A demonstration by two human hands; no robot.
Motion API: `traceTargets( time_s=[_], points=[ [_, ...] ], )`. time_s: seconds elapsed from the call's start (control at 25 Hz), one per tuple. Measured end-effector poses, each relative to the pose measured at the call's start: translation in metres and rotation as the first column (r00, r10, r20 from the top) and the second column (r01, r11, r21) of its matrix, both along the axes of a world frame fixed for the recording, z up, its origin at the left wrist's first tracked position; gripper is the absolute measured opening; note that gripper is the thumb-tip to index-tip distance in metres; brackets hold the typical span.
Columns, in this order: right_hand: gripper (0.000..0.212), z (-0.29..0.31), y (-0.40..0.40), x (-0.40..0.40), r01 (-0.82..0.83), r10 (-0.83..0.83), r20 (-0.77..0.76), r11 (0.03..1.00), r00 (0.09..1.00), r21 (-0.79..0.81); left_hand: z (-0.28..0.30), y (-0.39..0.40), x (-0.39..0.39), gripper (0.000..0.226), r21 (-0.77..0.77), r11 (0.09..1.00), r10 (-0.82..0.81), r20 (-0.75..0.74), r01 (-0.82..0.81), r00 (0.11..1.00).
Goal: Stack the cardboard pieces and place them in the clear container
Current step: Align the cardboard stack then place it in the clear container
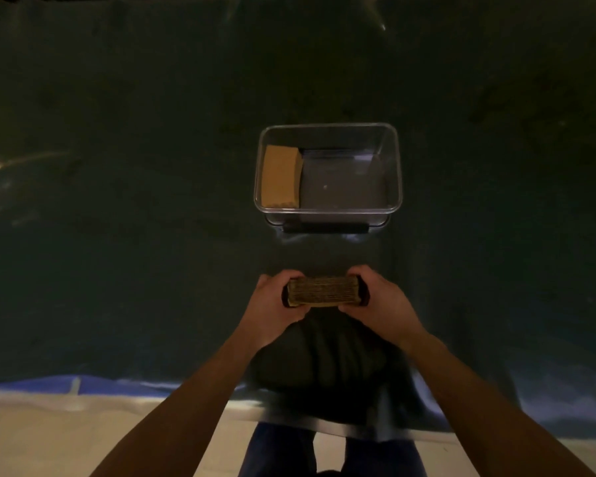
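Note:
A stack of brown cardboard pieces [322, 291] is held edge-on between both hands, just above the dark table cover. My left hand [274, 304] grips its left end and my right hand [379, 302] grips its right end. Straight ahead stands the clear container [394, 173], a rectangular plastic tub. Inside it, against the left wall, lies another stack of cardboard pieces [280, 175]. The right part of the tub's floor is bare.
A dark green cover [135, 201] spreads over the whole table. Its near edge hangs down in front of me, with a blue strip [49, 385] and a pale floor [83, 438] below. My legs [324, 452] show at the bottom.

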State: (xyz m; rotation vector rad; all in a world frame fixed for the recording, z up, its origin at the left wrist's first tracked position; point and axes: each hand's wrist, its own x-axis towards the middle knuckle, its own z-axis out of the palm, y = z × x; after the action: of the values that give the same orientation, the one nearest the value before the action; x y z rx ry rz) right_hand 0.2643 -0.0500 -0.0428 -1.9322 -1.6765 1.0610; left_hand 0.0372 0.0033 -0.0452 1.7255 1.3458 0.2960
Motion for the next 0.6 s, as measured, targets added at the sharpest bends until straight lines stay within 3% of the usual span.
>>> traceTargets(
  time_s=[0.08,0.28,0.6],
  points=[
    [0.05,0.001,0.002,-0.008,0.017,-0.017,-0.02,0.999,1.0,-0.037,0.001,-0.006,0.004,0.054,-0.061,0.998,0.033,0.071,-0.029,0.997],
    [0.052,0.002,-0.002,-0.012,0.069,-0.07,-0.048,0.997,0.996,-0.024,-0.002,-0.01,0.015,0.058,-0.1,0.992,0.081,0.088,-0.072,0.993],
    [0.038,-0.002,0.001,-0.019,0.097,-0.097,0.001,0.995,0.995,0.015,-0.011,-0.005,0.009,0.06,-0.091,0.995,0.045,0.045,-0.041,0.998]
  ],
)
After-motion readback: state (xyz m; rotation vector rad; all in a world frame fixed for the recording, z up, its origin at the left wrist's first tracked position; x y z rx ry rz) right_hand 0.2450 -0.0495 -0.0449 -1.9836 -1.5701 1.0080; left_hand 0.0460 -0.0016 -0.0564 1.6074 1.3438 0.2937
